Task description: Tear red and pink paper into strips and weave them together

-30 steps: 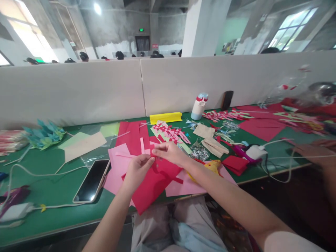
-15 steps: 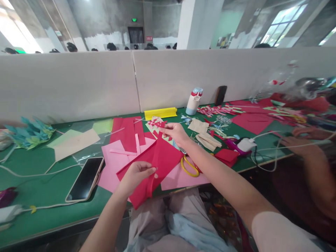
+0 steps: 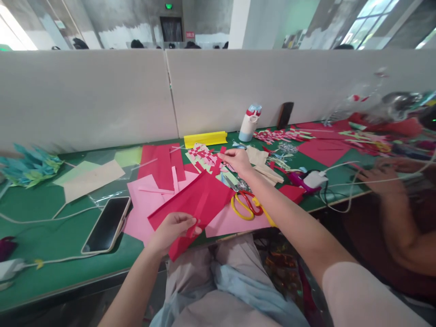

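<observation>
My left hand (image 3: 179,228) pinches the lower part of a red paper sheet (image 3: 214,195) over the table's front edge. A fold runs along the sheet's upper left side. Farther up, my right hand (image 3: 236,160) is closed on a narrow red strip (image 3: 217,166), above woven red and white paper pieces (image 3: 203,154). Scissors with yellow and red handles (image 3: 242,210) lie beside my right forearm. Pink paper (image 3: 139,200) lies under and left of the red sheet.
A phone (image 3: 107,225) lies at the left, with a white cable near it. A bottle (image 3: 250,122) and yellow folded paper (image 3: 205,139) stand by the partition (image 3: 102,100). At the right edge, another person's hands (image 3: 378,179) rest near the table.
My right hand has moved right, away from the sheet, with the red strip now apart from it. The view has tilted down slightly, and more of the scissors shows.
</observation>
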